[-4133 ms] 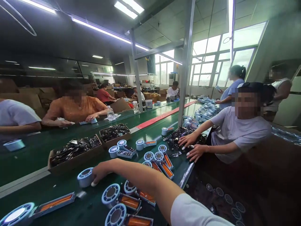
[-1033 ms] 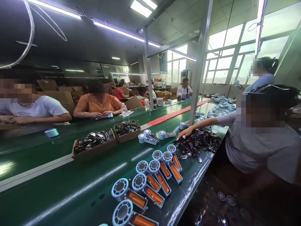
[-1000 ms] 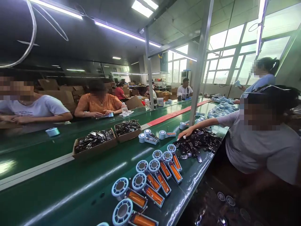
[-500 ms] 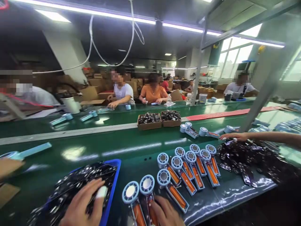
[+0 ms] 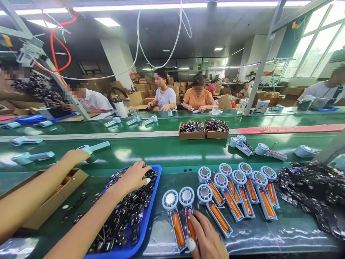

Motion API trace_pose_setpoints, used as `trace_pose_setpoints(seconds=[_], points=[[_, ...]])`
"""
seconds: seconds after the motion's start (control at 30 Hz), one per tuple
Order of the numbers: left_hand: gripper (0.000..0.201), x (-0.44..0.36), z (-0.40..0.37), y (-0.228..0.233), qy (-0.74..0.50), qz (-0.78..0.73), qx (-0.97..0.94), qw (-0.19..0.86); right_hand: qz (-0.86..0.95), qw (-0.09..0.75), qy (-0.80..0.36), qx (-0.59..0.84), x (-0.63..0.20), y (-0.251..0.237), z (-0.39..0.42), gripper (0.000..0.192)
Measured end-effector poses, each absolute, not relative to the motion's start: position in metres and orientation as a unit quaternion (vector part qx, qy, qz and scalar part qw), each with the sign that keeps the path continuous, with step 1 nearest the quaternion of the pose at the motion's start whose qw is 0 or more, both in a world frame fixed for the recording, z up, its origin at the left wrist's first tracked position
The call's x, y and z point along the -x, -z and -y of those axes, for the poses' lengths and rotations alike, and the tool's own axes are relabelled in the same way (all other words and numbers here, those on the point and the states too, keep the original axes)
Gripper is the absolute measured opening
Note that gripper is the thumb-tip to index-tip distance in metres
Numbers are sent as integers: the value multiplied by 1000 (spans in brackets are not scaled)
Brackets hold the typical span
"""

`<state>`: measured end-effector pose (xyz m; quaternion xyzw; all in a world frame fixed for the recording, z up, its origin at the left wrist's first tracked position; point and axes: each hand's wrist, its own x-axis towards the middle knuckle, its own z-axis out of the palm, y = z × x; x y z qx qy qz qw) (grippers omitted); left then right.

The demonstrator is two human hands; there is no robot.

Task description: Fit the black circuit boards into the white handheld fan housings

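My left hand (image 5: 136, 177) rests on a heap of small black circuit boards (image 5: 134, 205) in a blue tray (image 5: 155, 208). Its fingers are stretched out, tips among the boards, and a white cover is on one finger. Low in the middle, my right hand (image 5: 207, 235) has its fingers and thumb around the handle of a light-blue handheld fan (image 5: 186, 196), whose open casing shows an orange battery. Beside it lies another open fan (image 5: 170, 200). Several more opened fans (image 5: 221, 181) lie in a group to the right.
A co-worker's arm (image 5: 35, 196) reaches in from the left to a fan (image 5: 93, 147) on the green belt (image 5: 167, 153). Beneath that arm stands a cardboard box (image 5: 51, 205). More black boards (image 5: 318, 194) are piled at right. Two cartons of parts (image 5: 192, 135) sit further back.
My view has swung left and lifted. The left hand is further forward over the tray's far side; the right stays at the same fan. A co-worker's hand at the right pile is out of view.
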<state>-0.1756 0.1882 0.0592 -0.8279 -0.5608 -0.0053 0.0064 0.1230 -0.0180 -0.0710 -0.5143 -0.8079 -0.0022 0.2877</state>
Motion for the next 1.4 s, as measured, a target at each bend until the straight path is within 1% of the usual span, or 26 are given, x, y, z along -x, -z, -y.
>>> trace_pose_setpoints(seconds=[0.13, 0.27, 0.3, 0.37, 0.47, 0.57, 0.67, 0.73, 0.8, 0.87, 0.9, 0.93, 0.97, 1.0, 1.03, 1.07, 1.17, 1.27, 1.4], points=[[31, 165, -203, -59, -7, 555, 831, 24, 814, 275, 26, 511, -122, 73, 18, 59], [5, 158, -213, -62, -12, 547, 836, 27, 812, 274, 19, 515, -122, 72, 19, 63], [4, 157, -213, -64, -7, 544, 839, 26, 810, 277, 7, 517, -122, 71, 20, 65], [9, 157, -210, -71, 16, 541, 841, 26, 805, 284, -22, 521, -122, 68, 22, 68], [27, 163, -197, -91, 71, 553, 829, 29, 795, 299, -37, 527, -125, 62, 24, 68], [45, 172, -175, -111, 145, 587, 796, 22, 782, 314, -15, 538, -131, 52, 26, 66], [50, 175, -143, -122, 263, 655, 708, -17, 768, 329, 24, 549, -133, 36, 29, 63], [49, 168, -117, -119, 332, 668, 664, -59, 768, 339, 44, 541, -126, 22, 30, 59], [38, 152, -89, -106, 454, 636, 600, -173, 774, 354, 47, 522, -110, 8, 28, 53], [26, 132, -62, -84, 550, 590, 512, -295, 781, 357, 36, 512, -88, -1, 21, 40], [25, 122, -50, -70, 589, 556, 459, -366, 788, 336, 28, 516, -76, -3, 16, 31], [29, 112, -39, -56, 606, 525, 416, -430, 797, 308, 28, 520, -66, -4, 10, 22], [34, 104, -30, -41, 603, 505, 389, -479, 801, 282, 35, 527, -58, -3, 4, 17], [39, 97, -22, -27, 599, 501, 373, -501, 806, 257, 43, 531, -53, -2, 0, 18], [43, 92, -17, -14, 595, 516, 370, -493, 808, 244, 52, 534, -51, 0, -4, 20], [44, 87, -13, -2, 588, 548, 378, -460, 808, 239, 57, 535, -51, 3, -7, 22], [44, 76, -9, 17, 498, 639, 443, -384, 817, 248, 21, 520, -60, 7, -8, 25], [45, 67, -13, 18, 458, 654, 483, -361, 822, 274, -42, 497, -71, 9, -5, 31], [37, 61, -21, 14, 464, 651, 503, -328, 832, 304, -73, 458, -81, 20, -6, 38]])
